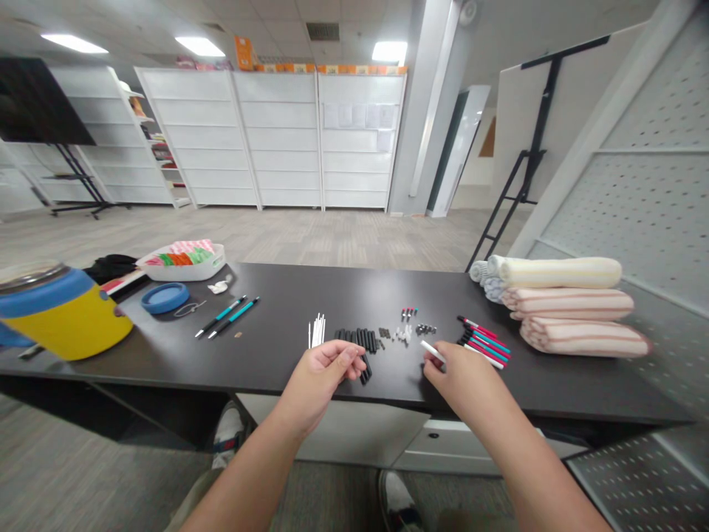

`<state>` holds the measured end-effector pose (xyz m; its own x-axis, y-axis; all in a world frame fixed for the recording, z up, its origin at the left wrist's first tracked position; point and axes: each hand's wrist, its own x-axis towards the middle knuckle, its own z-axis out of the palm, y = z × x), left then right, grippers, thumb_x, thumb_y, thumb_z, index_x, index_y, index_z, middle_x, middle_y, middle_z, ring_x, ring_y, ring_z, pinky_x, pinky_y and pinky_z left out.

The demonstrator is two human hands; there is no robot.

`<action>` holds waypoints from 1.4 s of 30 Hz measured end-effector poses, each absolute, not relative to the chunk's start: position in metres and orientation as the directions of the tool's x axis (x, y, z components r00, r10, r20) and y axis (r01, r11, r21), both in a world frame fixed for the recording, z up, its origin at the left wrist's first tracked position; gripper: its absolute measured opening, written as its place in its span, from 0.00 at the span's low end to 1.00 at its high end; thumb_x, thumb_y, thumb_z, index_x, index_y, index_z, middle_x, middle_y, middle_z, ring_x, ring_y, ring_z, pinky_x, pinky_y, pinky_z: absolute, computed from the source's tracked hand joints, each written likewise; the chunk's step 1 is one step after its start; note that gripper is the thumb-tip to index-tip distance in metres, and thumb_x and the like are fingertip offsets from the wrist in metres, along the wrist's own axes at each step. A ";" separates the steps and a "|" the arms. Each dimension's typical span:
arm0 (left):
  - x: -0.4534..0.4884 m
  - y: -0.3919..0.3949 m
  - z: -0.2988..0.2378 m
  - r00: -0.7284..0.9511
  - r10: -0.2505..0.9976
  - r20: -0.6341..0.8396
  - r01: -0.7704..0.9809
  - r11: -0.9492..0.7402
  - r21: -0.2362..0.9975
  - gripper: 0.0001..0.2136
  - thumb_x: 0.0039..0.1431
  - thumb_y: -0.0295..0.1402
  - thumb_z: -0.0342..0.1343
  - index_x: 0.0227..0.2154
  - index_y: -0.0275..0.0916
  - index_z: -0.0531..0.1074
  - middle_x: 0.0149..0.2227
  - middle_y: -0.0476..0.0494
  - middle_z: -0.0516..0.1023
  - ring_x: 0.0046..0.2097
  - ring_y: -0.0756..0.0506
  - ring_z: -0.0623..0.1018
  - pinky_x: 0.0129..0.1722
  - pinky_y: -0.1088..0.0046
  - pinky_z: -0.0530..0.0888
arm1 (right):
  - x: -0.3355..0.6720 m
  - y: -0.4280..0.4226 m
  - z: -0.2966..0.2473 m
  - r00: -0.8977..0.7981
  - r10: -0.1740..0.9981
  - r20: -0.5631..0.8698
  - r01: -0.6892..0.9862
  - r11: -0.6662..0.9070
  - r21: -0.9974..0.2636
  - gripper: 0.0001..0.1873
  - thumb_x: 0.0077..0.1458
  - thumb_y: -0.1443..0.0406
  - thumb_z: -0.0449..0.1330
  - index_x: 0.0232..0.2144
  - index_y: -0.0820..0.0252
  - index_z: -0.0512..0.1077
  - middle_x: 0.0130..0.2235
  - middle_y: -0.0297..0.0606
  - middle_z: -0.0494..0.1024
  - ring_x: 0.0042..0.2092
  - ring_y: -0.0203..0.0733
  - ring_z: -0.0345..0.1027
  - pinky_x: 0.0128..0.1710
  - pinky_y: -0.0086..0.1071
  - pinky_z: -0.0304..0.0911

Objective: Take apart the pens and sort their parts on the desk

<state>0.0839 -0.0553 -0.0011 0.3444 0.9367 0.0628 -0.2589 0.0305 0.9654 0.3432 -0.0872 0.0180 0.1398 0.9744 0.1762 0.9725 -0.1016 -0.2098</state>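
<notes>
My right hand (462,369) is closed around a white pen barrel (432,351), whose end sticks out past the thumb towards the left. My left hand (321,373) has its thumb and fingertips pressed together; whether something small is between them cannot be made out. A black pen grip (366,368) shows right beside its fingertips, held or lying I cannot tell. Beyond the left hand lie several black grips (360,338) in a row and white refills (317,330). Between the hands are small clear parts (403,335), metal clips (426,329) and coloured-end pieces (409,313).
Pink, teal and white barrels (487,343) lie right of my right hand, before rolled towels (576,307). To the left are two teal-and-black pens (235,318), a blue lid (165,297), a white basket (213,267) and a yellow-blue jug (66,314) on the dark table (288,284).
</notes>
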 end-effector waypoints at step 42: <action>0.085 -0.054 -0.002 0.346 0.935 0.078 -0.201 -0.007 0.979 0.14 0.65 0.42 0.64 0.41 0.35 0.83 0.34 0.41 0.82 0.34 0.49 0.75 0.36 0.74 0.72 | 0.342 -0.074 0.017 0.252 0.955 0.156 0.957 -0.223 -0.183 0.13 0.66 0.57 0.59 0.35 0.59 0.79 0.35 0.46 0.84 0.35 0.49 0.76 0.32 0.35 0.52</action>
<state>0.0849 -0.0537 -0.0023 0.3465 0.9348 0.0780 -0.2013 -0.0071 0.9795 0.3417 -0.0738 0.0171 0.2523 0.9550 0.1559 0.9575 -0.2230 -0.1831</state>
